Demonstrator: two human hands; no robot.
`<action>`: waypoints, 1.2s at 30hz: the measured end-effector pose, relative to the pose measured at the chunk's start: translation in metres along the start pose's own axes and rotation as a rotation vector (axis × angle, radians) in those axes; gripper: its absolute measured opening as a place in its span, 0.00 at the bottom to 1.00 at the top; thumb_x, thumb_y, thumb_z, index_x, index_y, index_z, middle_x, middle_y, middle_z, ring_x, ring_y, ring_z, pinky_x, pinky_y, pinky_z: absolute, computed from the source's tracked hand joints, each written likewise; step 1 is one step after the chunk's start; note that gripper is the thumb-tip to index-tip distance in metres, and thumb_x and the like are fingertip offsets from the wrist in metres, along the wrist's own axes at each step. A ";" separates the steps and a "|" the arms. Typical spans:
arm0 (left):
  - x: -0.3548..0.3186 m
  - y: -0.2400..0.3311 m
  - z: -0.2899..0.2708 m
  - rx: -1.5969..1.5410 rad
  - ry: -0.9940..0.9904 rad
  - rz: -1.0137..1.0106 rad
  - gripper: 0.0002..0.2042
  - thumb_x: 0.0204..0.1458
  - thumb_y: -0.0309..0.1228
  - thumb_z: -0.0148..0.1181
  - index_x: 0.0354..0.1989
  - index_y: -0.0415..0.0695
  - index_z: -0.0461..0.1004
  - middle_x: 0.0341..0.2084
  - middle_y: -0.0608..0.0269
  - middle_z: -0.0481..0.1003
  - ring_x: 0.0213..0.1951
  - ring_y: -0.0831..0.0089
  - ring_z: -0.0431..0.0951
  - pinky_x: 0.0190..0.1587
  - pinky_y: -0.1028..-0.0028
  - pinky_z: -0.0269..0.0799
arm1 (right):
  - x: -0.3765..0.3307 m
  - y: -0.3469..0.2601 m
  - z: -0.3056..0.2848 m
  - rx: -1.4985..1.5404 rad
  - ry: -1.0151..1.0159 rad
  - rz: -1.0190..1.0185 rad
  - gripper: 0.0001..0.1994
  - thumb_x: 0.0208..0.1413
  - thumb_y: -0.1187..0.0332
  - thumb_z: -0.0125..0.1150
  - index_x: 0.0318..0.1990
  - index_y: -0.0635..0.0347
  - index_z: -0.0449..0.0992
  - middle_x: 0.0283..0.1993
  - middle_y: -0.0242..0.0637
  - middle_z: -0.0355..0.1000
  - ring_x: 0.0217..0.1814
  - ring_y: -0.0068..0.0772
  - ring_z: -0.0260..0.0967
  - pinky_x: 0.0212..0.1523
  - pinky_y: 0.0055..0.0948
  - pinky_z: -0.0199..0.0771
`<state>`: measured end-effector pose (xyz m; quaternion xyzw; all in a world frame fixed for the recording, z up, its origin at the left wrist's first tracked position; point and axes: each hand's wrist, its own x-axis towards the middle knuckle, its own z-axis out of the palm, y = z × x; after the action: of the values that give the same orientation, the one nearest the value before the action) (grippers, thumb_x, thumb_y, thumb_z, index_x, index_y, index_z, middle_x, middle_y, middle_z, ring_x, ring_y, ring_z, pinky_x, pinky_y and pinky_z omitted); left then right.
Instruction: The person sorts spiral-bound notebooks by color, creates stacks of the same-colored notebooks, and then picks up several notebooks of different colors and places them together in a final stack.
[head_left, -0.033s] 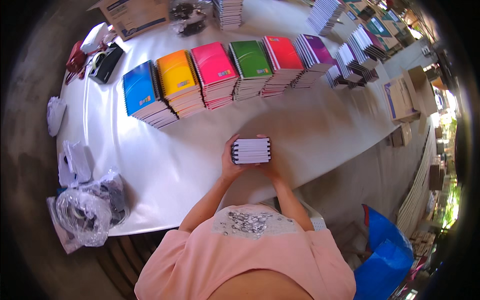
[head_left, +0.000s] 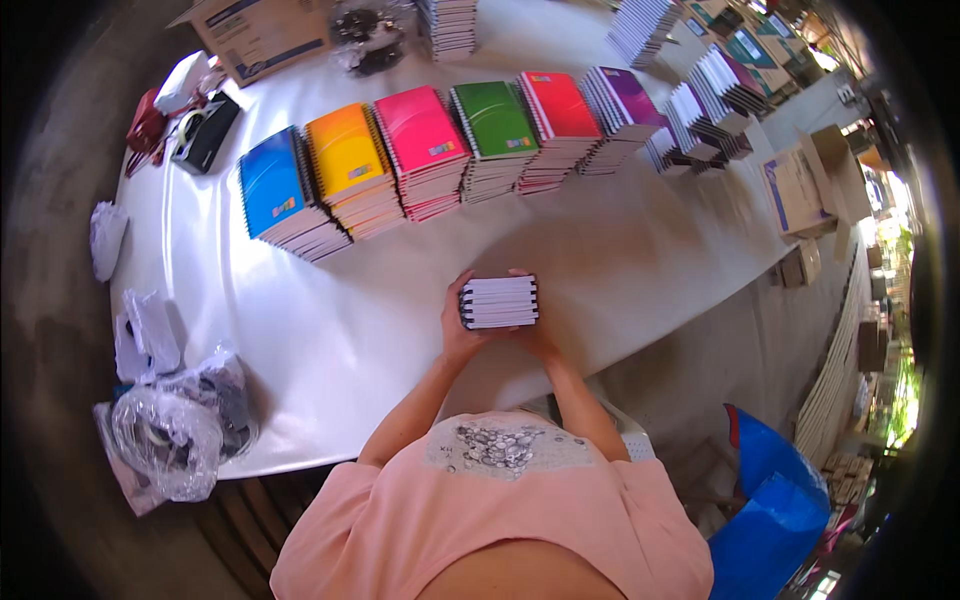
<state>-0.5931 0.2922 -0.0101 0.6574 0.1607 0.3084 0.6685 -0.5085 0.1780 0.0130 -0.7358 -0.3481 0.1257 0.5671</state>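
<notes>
Two hands hold one small stack of notebooks (head_left: 499,302) near the front edge of the white surface (head_left: 330,340). Left hand (head_left: 458,325) and right hand (head_left: 535,335) squeeze its sides, elbows bent, arms close. Squeeze evenly and keep the edges lined up. Farther back sit colourful notebook piles (head_left: 420,150).

small stack of spiral notebooks (head_left: 499,302), page edges facing up, squared flush, upright at near bench (head_left: 330,330) edge

Both hands (head_left: 500,335) hold a notebook stack (head_left: 499,302) above the white table (head_left: 330,330)
</notes>
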 end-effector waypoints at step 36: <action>0.168 0.104 0.537 -0.527 -0.335 -0.430 0.19 0.41 0.34 0.61 0.43 0.45 0.65 0.36 0.68 0.70 0.41 0.78 0.68 0.45 0.73 0.64 | 0.105 0.029 -0.535 0.912 0.440 0.215 0.26 0.44 0.65 0.64 0.52 0.57 0.63 0.47 0.33 0.66 0.50 0.30 0.64 0.46 0.33 0.69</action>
<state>-0.1531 -0.0272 0.1686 0.4552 0.0987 0.0801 0.8813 -0.1114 -0.1568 0.1818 -0.4543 -0.0530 0.1645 0.8739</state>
